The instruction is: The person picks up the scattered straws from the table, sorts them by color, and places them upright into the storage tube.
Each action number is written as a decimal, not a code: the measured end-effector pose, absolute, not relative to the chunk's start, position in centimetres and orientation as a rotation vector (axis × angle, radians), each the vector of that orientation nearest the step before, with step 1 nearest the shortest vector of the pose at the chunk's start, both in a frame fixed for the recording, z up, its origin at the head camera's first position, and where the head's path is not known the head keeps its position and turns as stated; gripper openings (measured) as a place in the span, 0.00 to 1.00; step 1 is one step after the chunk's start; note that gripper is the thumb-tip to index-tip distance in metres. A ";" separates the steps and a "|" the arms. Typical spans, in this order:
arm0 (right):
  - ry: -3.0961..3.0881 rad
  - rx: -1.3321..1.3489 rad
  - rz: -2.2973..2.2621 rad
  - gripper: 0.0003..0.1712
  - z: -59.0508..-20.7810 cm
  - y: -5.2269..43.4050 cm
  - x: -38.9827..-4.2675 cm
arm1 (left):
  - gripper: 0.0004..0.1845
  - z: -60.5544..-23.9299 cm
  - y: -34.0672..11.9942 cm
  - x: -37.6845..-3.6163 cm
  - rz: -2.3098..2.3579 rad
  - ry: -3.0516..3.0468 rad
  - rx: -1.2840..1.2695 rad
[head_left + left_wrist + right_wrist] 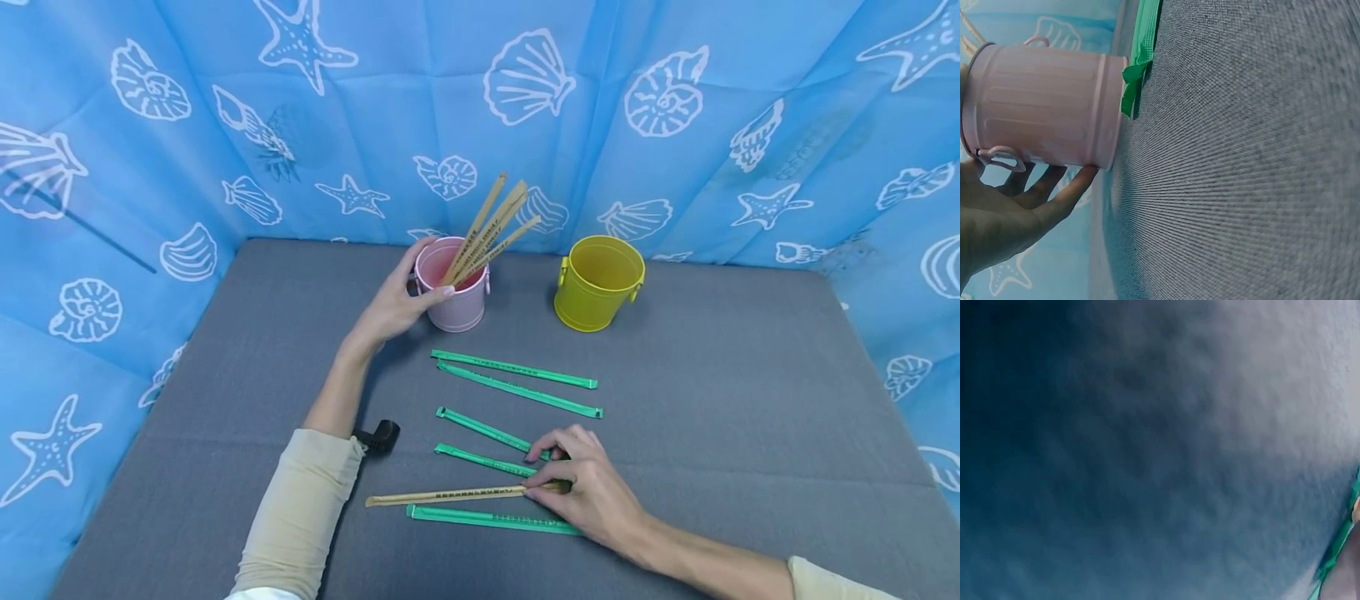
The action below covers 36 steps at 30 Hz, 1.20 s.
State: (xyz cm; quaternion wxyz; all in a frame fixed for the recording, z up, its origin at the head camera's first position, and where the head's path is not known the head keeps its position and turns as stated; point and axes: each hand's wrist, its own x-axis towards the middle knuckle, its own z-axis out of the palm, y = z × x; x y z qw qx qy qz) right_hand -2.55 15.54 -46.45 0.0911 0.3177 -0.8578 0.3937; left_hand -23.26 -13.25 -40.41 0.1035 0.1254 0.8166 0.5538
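Observation:
My left hand grips a small pink bucket around its rim and side, thumb at the front. Several tan paper-wrapped straws lean to the right inside it. In the left wrist view, fingers spread along the pink bucket's wall. Lower down, my right hand pinches the right end of a tan wrapped straw between thumb and forefinger. A green wrapped straw lies just in front of it. The right wrist view is mostly dark, blurred cloth, with a green sliver at the edge.
A yellow bucket stands right of the pink one. More green wrapped straws lie between the buckets and my right hand, such as the rearmost one. A blue shell-print curtain hangs behind the grey cloth-covered table.

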 end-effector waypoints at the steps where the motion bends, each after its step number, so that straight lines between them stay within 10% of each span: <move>1: -2.554 0.931 1.176 0.09 -46.3 15.6 -2.6 | 0.46 -40.0 -13.2 -23.0 1.631 2.405 0.368; 36: -2.494 0.529 1.696 0.06 -35.7 18.5 -10.8 | 0.46 -41.6 -13.6 -23.9 1.641 2.449 0.393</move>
